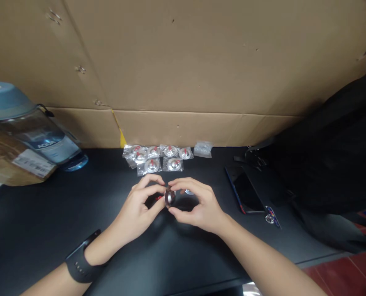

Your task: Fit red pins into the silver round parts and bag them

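Above the dark table, my left hand and my right hand meet at a small round shiny metal piece. It is tilted on edge, its domed side reflecting dark. The left fingertips and thumb pinch its left side, while the right ones curl round its other side. A bit of red shows by the left fingers; I cannot tell whether it is joined to the metal piece. Partly hidden behind my right fingers lies another silvery round thing. Beyond my hands are several clear plastic packets, each holding a silver disc with red on it.
A cardboard wall rises behind the table. At left, a blue-lidded bottle leans beside a brown package. A phone and a keyring lie at right, near a black bag or cloth. Another clear packet stands by the wall.
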Available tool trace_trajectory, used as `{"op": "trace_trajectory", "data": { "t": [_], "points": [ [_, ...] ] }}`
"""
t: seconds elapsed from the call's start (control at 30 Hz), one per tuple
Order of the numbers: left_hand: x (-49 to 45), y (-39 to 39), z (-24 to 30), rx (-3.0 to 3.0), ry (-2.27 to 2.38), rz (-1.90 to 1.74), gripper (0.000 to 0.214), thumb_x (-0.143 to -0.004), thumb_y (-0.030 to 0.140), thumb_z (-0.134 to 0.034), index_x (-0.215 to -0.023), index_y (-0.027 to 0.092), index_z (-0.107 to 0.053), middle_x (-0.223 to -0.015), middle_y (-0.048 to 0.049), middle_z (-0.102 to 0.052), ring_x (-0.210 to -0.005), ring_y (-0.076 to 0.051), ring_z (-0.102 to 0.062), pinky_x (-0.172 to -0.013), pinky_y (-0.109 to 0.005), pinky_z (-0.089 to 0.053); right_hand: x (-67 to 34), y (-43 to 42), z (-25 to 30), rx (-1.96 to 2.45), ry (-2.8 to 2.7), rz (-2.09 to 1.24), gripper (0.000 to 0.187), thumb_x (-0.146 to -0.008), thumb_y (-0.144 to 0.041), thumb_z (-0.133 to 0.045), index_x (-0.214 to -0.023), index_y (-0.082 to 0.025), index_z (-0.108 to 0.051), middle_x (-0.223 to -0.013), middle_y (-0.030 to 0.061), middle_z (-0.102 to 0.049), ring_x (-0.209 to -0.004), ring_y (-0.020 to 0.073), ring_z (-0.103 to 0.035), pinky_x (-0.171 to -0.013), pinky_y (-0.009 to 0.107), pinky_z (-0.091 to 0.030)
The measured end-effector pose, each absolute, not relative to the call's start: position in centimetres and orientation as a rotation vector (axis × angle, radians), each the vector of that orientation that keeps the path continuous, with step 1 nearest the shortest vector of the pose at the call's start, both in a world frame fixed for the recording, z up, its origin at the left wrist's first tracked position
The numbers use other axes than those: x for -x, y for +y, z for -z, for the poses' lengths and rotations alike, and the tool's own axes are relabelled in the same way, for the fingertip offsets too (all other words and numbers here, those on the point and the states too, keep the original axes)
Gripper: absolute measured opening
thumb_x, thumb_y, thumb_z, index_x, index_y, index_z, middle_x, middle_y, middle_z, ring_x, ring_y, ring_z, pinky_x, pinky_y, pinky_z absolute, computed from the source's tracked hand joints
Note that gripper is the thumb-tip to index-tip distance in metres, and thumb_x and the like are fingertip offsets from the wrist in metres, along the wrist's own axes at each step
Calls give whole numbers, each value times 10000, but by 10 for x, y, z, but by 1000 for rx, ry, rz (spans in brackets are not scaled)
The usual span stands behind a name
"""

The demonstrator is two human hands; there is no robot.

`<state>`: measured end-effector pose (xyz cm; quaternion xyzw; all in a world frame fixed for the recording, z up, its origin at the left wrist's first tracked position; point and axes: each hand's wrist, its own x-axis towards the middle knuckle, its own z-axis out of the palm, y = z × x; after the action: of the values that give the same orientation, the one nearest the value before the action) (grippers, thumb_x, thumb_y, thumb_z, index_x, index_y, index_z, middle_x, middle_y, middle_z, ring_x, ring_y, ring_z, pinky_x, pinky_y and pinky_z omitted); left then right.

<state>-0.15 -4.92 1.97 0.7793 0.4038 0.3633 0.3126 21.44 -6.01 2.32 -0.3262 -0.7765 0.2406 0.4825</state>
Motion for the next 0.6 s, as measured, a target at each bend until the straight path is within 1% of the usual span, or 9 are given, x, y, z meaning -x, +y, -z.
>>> {"op": "trace_trajectory", "data": {
  "t": [0.27,0.43,0.6],
  "points": [
    [0,-49,-20,-1920,991,-954,160,-1003,299,-605,-944,221,-731,-1127,-68,-591,-1041,-194,-633,-906,-282,-507,-214,-61,-24,757,-1881,-612,376,-797,-198,-814,-1148,-239,-687,-1208,81,-757,-1102,216,-727,-987,360,-581],
    [1,-50,-20,-2036,1037,-958,153,-994,265,-587,-953,225,-728,-1136,-75,-602,-1049,-215,-627,-920,-327,-494,-214,-62,-21,803,-1875,-632,391,-800,-256,-841,-1154,-244,-678,-1224,77,-752,-1119,221,-725,-1016,368,-568],
    [0,-53,-20,-2279,1172,-1028,137,-965,229,-598,-953,237,-735,-1113,-65,-625,-1064,-243,-619,-908,-385,-424,-214,-62,-18,851,-1874,-673,379,-827,-300,-832,-1164,-243,-668,-1228,76,-750,-1042,201,-739,-927,332,-596]
  ]
}}
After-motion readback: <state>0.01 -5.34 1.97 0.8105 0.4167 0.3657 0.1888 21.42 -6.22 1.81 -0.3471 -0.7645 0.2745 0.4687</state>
